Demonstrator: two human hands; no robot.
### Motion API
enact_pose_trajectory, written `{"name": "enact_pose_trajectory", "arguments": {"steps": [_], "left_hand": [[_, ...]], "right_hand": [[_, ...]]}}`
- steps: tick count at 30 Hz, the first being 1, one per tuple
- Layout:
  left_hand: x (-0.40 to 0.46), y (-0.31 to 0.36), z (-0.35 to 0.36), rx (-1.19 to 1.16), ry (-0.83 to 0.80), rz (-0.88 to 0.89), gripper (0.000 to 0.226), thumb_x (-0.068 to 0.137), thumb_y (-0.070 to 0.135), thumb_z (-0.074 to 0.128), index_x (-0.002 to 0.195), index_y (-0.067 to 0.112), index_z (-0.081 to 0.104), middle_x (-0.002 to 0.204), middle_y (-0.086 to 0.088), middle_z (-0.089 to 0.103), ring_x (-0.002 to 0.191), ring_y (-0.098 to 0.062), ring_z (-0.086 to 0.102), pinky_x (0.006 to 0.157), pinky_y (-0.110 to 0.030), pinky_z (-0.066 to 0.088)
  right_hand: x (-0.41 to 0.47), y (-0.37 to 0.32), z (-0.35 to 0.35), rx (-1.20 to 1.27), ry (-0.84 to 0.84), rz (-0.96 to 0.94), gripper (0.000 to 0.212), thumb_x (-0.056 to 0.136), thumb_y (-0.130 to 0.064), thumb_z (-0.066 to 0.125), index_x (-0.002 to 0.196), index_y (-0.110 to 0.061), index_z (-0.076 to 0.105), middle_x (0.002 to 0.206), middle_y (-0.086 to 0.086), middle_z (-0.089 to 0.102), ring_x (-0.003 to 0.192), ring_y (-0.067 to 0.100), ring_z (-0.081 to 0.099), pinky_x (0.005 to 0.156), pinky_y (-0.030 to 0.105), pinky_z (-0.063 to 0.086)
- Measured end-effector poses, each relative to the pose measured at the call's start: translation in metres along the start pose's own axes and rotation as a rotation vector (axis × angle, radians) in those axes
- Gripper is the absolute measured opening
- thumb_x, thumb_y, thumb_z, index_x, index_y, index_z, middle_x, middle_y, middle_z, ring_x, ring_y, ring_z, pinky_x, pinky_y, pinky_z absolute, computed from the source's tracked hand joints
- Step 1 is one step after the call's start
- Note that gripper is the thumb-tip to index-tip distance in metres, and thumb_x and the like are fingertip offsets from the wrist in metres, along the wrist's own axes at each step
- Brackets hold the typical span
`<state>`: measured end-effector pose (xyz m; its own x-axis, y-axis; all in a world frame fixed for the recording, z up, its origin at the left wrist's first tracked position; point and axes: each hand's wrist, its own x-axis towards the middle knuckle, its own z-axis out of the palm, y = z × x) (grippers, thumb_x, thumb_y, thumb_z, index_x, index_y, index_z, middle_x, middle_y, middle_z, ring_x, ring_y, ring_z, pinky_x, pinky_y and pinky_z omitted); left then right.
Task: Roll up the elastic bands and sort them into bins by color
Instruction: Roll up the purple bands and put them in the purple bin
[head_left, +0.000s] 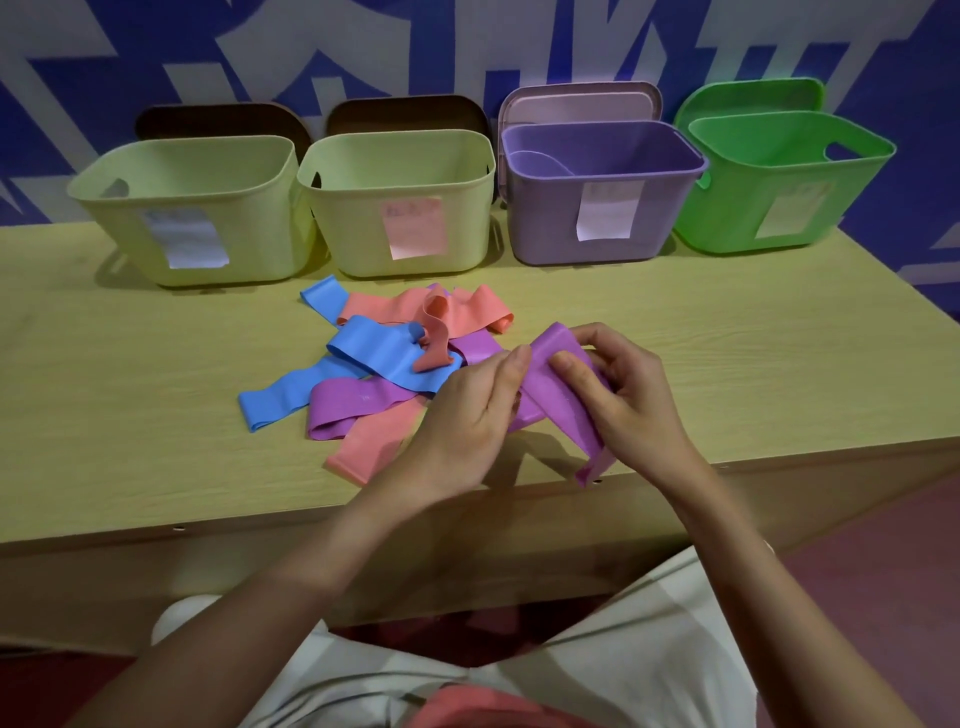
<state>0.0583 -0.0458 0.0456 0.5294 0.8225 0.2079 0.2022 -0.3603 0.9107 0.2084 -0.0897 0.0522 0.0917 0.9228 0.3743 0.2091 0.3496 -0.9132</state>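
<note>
A purple elastic band (563, 397) is lifted just above the table near its front edge, held by both hands. My left hand (467, 415) grips its left side with curled fingers. My right hand (621, 395) pinches the upper part, thumb on top; the band's lower end hangs over the edge. To the left lies a tangled pile: blue bands (374, 353), pink bands (457, 312) and another purple band (353, 405). Along the back stand two pale yellow-green bins (197, 208) (400, 202), a purple bin (597, 197) and a green bin (779, 182).
Each bin carries a paper label on its front, and lids lean against the wall behind them. Something purple lies inside the purple bin. The wooden table (130, 389) stands against a blue and white wall. My lap and a pink item show below.
</note>
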Motion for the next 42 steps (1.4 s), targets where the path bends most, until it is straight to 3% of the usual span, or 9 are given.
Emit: {"name": "enact_pose_trajectory", "arguments": {"steps": [6, 11, 15, 21, 26, 29, 32, 37, 42], "left_hand": [[0.001, 0.012, -0.004, -0.480, -0.075, -0.213, 0.049, 0.102, 0.036, 0.027, 0.056, 0.018, 0.025, 0.045, 0.007, 0.019, 0.037, -0.006, 0.014, 0.040, -0.016, 0.016], [0.002, 0.022, -0.011, -0.706, -0.210, -0.305, 0.050, 0.094, 0.046, 0.032, 0.050, 0.024, 0.029, 0.043, 0.008, 0.017, 0.038, -0.007, 0.011, 0.041, -0.017, 0.011], [0.005, 0.019, -0.014, -0.514, -0.208, -0.325, 0.050, 0.098, 0.047, 0.029, 0.058, 0.017, 0.024, 0.045, 0.004, 0.017, 0.040, -0.010, 0.013, 0.041, -0.017, 0.014], [0.001, 0.009, -0.011, -0.252, -0.082, -0.145, 0.040, 0.099, 0.043, 0.032, 0.070, 0.016, 0.035, 0.050, 0.014, 0.030, 0.041, -0.002, 0.026, 0.041, -0.013, 0.023], [-0.002, -0.003, -0.006, 0.027, 0.012, -0.006, 0.035, 0.097, 0.042, 0.030, 0.072, 0.020, 0.038, 0.055, 0.013, 0.034, 0.048, -0.006, 0.032, 0.052, -0.023, 0.026], [-0.002, 0.002, -0.006, -0.173, 0.022, -0.072, 0.040, 0.104, 0.033, 0.028, 0.067, 0.017, 0.034, 0.048, 0.012, 0.030, 0.042, -0.003, 0.024, 0.043, -0.017, 0.023], [-0.001, 0.011, -0.009, -0.460, -0.010, -0.193, 0.045, 0.103, 0.032, 0.027, 0.060, 0.017, 0.027, 0.045, 0.009, 0.021, 0.037, -0.006, 0.016, 0.038, -0.016, 0.017], [-0.001, 0.015, -0.012, -0.765, -0.168, -0.283, 0.048, 0.098, 0.040, 0.031, 0.055, 0.019, 0.036, 0.045, 0.010, 0.020, 0.035, -0.003, 0.015, 0.039, -0.014, 0.014], [0.003, 0.012, -0.013, -0.607, -0.134, -0.311, 0.046, 0.090, 0.050, 0.035, 0.066, 0.015, 0.019, 0.045, 0.004, 0.018, 0.036, -0.007, 0.013, 0.040, -0.015, 0.014]], "right_hand": [[0.000, 0.003, -0.001, 0.017, -0.022, -0.024, 0.022, 0.091, -0.011, 0.061, 0.113, -0.012, 0.062, 0.096, -0.010, 0.071, 0.085, 0.003, 0.064, 0.073, 0.017, 0.049], [0.004, -0.003, 0.001, 0.030, -0.015, -0.071, 0.020, 0.091, -0.007, 0.060, 0.111, -0.011, 0.063, 0.094, -0.010, 0.070, 0.083, 0.002, 0.063, 0.072, 0.016, 0.047], [0.006, -0.003, 0.001, -0.009, 0.018, -0.077, 0.012, 0.090, -0.011, 0.063, 0.099, -0.019, 0.064, 0.083, -0.015, 0.068, 0.072, 0.000, 0.061, 0.064, 0.015, 0.046], [0.004, 0.005, 0.004, -0.016, 0.083, -0.017, 0.004, 0.087, -0.019, 0.063, 0.090, -0.016, 0.064, 0.074, -0.012, 0.065, 0.060, 0.001, 0.057, 0.052, 0.012, 0.042], [0.006, 0.005, 0.007, 0.028, 0.013, -0.004, 0.004, 0.092, -0.017, 0.060, 0.094, -0.015, 0.062, 0.074, -0.012, 0.066, 0.064, -0.001, 0.059, 0.056, 0.013, 0.043], [0.003, 0.003, 0.006, 0.075, -0.035, 0.011, 0.018, 0.092, -0.019, 0.055, 0.108, -0.011, 0.059, 0.069, -0.008, 0.068, 0.058, 0.001, 0.061, 0.054, 0.012, 0.043], [0.002, 0.002, 0.004, 0.052, -0.049, -0.011, 0.031, 0.091, -0.016, 0.059, 0.121, -0.020, 0.056, 0.075, 0.005, 0.070, 0.061, 0.006, 0.061, 0.056, 0.017, 0.046], [0.008, -0.002, 0.002, 0.063, -0.071, -0.050, 0.032, 0.091, -0.006, 0.060, 0.122, -0.009, 0.056, 0.078, -0.011, 0.067, 0.057, 0.002, 0.052, 0.054, 0.014, 0.041], [0.006, -0.004, 0.003, 0.051, -0.037, -0.027, 0.020, 0.085, -0.017, 0.064, 0.102, -0.016, 0.055, 0.065, -0.003, 0.069, 0.052, 0.004, 0.060, 0.051, 0.014, 0.042]]}}
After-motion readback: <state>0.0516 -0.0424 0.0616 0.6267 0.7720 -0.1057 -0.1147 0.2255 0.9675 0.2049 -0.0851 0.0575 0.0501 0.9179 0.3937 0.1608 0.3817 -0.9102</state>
